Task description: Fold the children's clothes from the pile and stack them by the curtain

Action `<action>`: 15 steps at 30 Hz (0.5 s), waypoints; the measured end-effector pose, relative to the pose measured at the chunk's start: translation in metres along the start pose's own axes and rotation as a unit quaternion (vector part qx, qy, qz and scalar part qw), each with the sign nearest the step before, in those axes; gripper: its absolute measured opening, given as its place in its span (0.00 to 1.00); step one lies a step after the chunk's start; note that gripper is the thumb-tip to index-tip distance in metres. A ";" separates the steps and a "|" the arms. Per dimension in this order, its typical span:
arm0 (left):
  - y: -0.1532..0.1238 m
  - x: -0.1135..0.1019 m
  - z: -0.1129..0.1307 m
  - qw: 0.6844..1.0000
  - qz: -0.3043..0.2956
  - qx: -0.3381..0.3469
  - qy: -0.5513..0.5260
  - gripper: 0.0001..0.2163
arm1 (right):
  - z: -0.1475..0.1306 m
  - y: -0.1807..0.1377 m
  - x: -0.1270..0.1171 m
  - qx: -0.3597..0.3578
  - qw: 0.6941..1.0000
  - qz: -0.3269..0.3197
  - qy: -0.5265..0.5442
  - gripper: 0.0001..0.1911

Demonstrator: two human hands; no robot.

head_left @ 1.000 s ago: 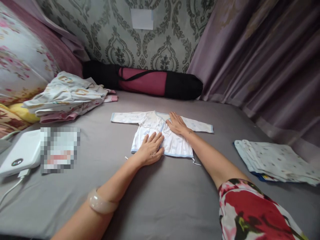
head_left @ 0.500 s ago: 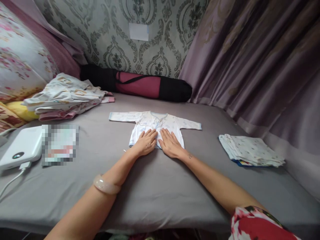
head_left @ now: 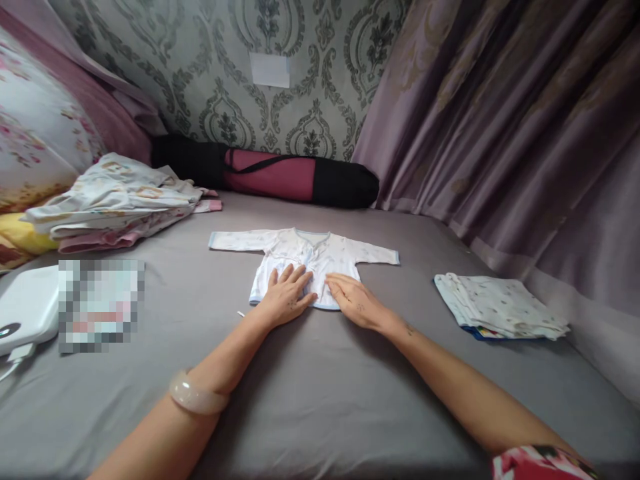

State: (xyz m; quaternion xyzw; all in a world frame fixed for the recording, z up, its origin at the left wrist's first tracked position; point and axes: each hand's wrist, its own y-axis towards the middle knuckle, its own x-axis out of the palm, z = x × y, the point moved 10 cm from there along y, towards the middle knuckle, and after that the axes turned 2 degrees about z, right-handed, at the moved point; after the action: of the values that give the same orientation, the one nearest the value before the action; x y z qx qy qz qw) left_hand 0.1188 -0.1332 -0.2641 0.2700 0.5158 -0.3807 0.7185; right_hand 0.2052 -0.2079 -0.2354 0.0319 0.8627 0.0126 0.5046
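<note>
A small white baby shirt point(head_left: 315, 248) with pale blue trim lies face up on the bed, its sleeves stretched out to both sides. My left hand point(head_left: 289, 293) rests flat on the lower left of its front, fingers spread. On the lower right part, my right hand point(head_left: 357, 300) is tipped on its edge, fingers straight and close together, touching the cloth. Neither hand grips anything. The ties at the middle of the chest show between and above my hands. My palms hide parts of the lower hem.
Folded light cloths point(head_left: 500, 307) lie at the right on the grey bed sheet point(head_left: 320, 393). At the left are a heap of clothes point(head_left: 120, 193), a white power bank point(head_left: 30, 303) with a cable, and a blurred-out packet point(head_left: 100, 307). A black and maroon long bag point(head_left: 270, 175) lies along the wall.
My hands have moved apart a little on the shirt. The left fingers have spread, and the right hand has turned onto its edge. The view has shifted slightly.
</note>
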 end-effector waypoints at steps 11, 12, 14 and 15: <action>0.001 0.007 -0.003 0.999 -0.036 -0.010 -0.020 0.30 | 0.082 0.078 0.008 0.097 0.982 -0.018 -0.163 0.38; 0.001 0.007 -0.003 0.999 -0.038 -0.009 -0.019 0.30 | 0.090 0.086 0.005 0.117 0.980 -0.013 -0.164 0.38; 0.001 0.005 -0.002 0.999 -0.040 -0.007 -0.017 0.30 | 0.103 0.100 0.000 0.156 0.975 0.002 -0.161 0.38; 0.000 0.005 -0.001 0.999 -0.041 -0.006 -0.018 0.30 | 0.108 0.105 -0.002 0.172 0.972 0.013 -0.160 0.38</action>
State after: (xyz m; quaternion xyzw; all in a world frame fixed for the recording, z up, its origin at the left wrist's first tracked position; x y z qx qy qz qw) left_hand 0.1190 -0.1336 -0.2687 0.2379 0.5159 -0.4117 0.7126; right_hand 0.3045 -0.1042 -0.2811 0.1307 0.7594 -0.1351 0.6229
